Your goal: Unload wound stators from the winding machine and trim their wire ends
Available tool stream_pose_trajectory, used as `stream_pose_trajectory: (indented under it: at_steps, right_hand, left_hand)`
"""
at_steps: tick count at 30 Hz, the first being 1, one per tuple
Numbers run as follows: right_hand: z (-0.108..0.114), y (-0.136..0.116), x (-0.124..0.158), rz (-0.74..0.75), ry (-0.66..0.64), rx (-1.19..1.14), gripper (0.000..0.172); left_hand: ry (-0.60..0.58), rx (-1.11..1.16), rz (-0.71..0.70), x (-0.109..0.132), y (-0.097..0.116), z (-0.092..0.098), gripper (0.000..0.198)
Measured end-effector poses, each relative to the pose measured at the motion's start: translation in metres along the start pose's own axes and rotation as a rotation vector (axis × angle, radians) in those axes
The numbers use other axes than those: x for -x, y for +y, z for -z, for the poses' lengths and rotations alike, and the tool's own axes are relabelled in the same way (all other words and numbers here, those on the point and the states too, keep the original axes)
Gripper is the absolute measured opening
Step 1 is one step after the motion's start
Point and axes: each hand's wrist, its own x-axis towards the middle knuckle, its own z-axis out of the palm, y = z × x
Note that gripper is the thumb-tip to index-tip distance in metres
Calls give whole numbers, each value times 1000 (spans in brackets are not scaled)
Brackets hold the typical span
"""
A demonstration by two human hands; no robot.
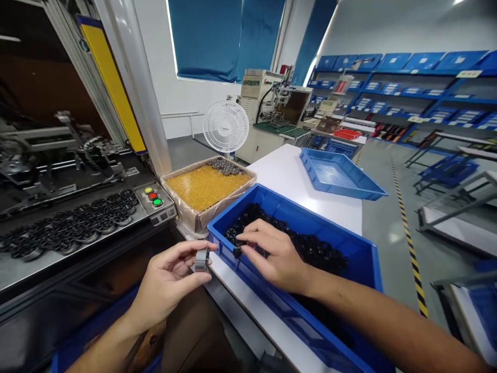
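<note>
My left hand (174,272) is closed on a short grey metal ring (202,260), pinched between thumb and fingers, with a dark edge on its right side. Just to the right, my right hand (272,254) reaches over the near left rim of a deep blue bin (330,233). Its thumb and fingertips pinch a small black part (238,250), whose exact kind I cannot make out. Inside the bin lie many black plastic parts (314,248), partly hidden by my right hand and forearm.
A carton (205,186) with a yellow layer and grey rings stands behind the bin. Black ringed parts (77,223) line the machine ledge at left, beside a button box (155,202). A shallow blue tray (337,173) rests on the white table (279,171); a fan (225,127) stands behind.
</note>
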Motion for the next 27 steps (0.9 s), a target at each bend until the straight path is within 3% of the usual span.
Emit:
stream_pose_trajectory:
  at_steps: [2,5,13,20,27]
  right_hand:
    - [-6,-25,0,120,51,-124,21]
    - [-16,-38,7,206,79,-179,18]
    - [-18,-32,19,234,40,-99,18]
    - [-18,-29,19,313,-56,-127,38]
    - [-19,-24,21,381,-22,-17,39]
  left_hand:
    - [0,39,37,7,-1,-6,43]
    - [-30,77,92,16,-2,-18,45]
    - [6,179,117,27,-8,-36,45]
    - [25,188,94,29,-9,-33,48]
    - [44,183,128,30,-11,-30,48]
